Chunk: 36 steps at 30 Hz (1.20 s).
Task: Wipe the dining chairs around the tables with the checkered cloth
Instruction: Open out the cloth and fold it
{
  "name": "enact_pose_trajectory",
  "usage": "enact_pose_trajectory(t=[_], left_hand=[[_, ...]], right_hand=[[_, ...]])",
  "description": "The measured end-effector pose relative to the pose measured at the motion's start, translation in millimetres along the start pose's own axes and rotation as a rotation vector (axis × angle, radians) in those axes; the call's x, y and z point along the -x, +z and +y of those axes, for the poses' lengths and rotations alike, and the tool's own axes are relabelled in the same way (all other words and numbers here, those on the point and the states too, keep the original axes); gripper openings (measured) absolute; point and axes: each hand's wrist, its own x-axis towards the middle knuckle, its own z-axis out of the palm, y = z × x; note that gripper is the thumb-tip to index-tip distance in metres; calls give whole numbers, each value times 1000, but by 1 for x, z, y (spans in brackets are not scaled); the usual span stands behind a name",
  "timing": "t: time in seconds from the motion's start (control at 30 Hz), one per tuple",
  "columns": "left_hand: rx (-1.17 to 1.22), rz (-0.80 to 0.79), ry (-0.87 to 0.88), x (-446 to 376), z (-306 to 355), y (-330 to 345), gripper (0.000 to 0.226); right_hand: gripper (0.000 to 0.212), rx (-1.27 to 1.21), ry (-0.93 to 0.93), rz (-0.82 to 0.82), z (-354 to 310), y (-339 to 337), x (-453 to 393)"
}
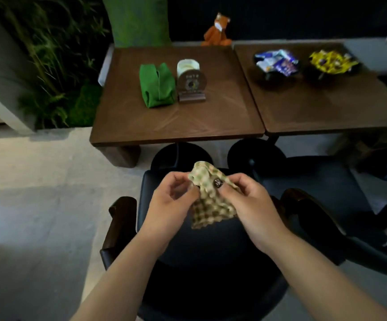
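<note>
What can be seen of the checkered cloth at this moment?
The checkered cloth is a small piece of soft fabric in a beige and olive-brown check, crumpled and partly bunched, with its lower edge hanging free. It is held in the air above the dark padded seat of the chair, not touching it. The left hand pinches its left side and the right hand pinches its right side.

Both bare forearms reach forward from the bottom edge and converge mid-frame. Left hand (169,200) has fingers curled, thumb and fingertips in a pinch grip on the left edge of the cloth (211,200). Right hand (250,202) mirrors it, thumb with dark painted nail on top, pinching the right edge. Hands close, not touching.
</note>
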Motion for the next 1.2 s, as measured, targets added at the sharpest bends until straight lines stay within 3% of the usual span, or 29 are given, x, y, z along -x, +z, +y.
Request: enact_pose_trajectory(t=[0.1, 0.2, 0.33, 0.5, 0.6, 0.7, 0.77, 0.87, 1.03, 1.2], left_hand=[[-7, 84, 130, 59, 33, 22, 11], [69, -9, 209, 120, 59, 44, 29], [28, 115, 271, 172, 89, 60, 8], [36, 156, 390, 218, 124, 39, 22], [29, 89, 455, 242, 138, 25, 31], [50, -43, 471, 266, 137, 19, 14], [95, -101, 450, 282, 129, 11, 23], [-30, -34, 504, 302, 119, -5, 27], [-192, -54, 647, 330, 107, -33, 24], [-402, 70, 658, 353, 100, -57, 24]], right_hand=[[13, 76, -143, 39, -32, -19, 43], [16, 130, -231, 64, -62, -36, 91], [24, 189, -288, -48, -102, -50, 146], [34, 340, -403, -35, -148, -64, 195], [32, 328, -404, 34, -167, -63, 219], [31, 416, -419, -20, -174, -41, 247], [29, 489, -482, -40, -177, -21, 267], [26, 492, -565, -34, -186, 3, 293], [20, 539, -610, -29, -200, 29, 333], [17, 469, -654, 152, -208, 22, 366]])
